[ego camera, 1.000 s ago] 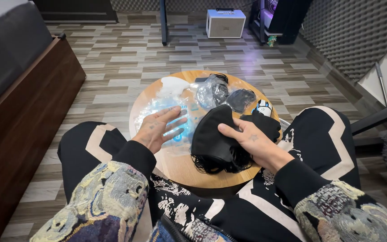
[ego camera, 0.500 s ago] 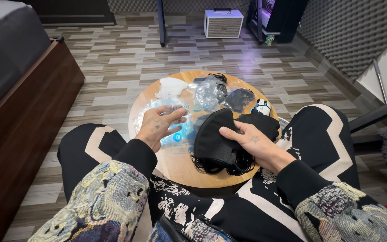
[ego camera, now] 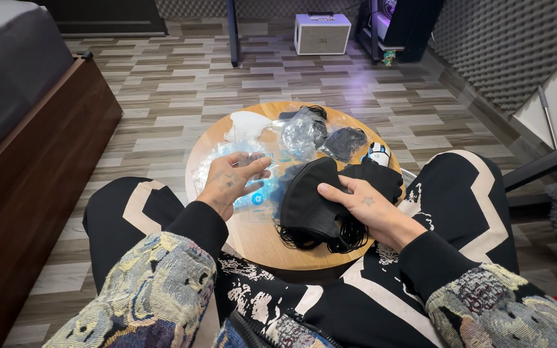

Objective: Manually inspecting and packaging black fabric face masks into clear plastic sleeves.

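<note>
Masks' (ego camera: 314, 206) lower stack hidden under flat right hand (ego camera: 362, 205); left hand (ego camera: 230, 183) pinches clear wrapper (ego camera: 256, 161) at ten o'clock on round table (ego camera: 259, 238), wood-plank floor (ego camera: 162, 90).

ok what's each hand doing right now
left hand: closed on a clear plastic bag
right hand: open, flat on the black masks

The floor (ego camera: 162, 84) is laid in grey and brown wood-look planks in a staggered pattern. A dark wooden bed frame (ego camera: 40, 174) with a grey mattress (ego camera: 8, 71) runs along the left. A small white speaker box (ego camera: 321, 33) stands on the floor at the far end, beside dark furniture (ego camera: 414, 26). Grey acoustic foam (ego camera: 504, 51) covers the right wall. The round wooden table (ego camera: 259, 238) stands mid-floor.
</note>
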